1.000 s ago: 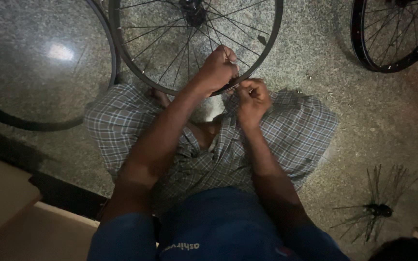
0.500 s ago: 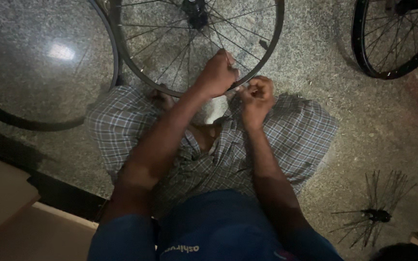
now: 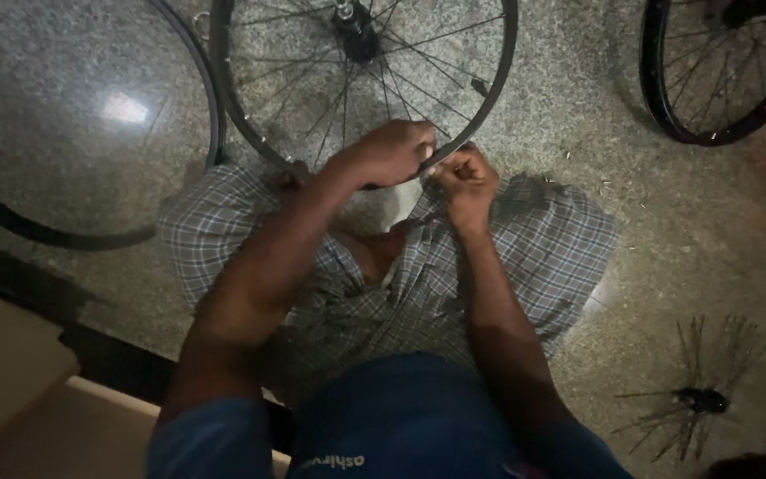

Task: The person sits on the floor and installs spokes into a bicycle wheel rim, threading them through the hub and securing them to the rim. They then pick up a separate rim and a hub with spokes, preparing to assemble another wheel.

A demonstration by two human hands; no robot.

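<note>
- Gripping the near edge of a spoked bicycle wheel rim (image 3: 494, 98), the left hand (image 3: 389, 153) is curled shut around it at 12 o'clock of the checked-cloth lap (image 3: 543, 239).
- The right hand (image 3: 465, 180), just beside it, is fisted, pinching something small at the rim; what it is cannot be told.
- A second wheel (image 3: 720, 80) lies at 2 o'clock; a loose spoked hub (image 3: 700, 401) at 4 o'clock.

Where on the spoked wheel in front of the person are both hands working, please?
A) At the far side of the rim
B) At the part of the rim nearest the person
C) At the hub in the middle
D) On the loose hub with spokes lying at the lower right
B: the left hand and right hand are both closed at the near edge of the wheel rim, well away from its hub.
</note>
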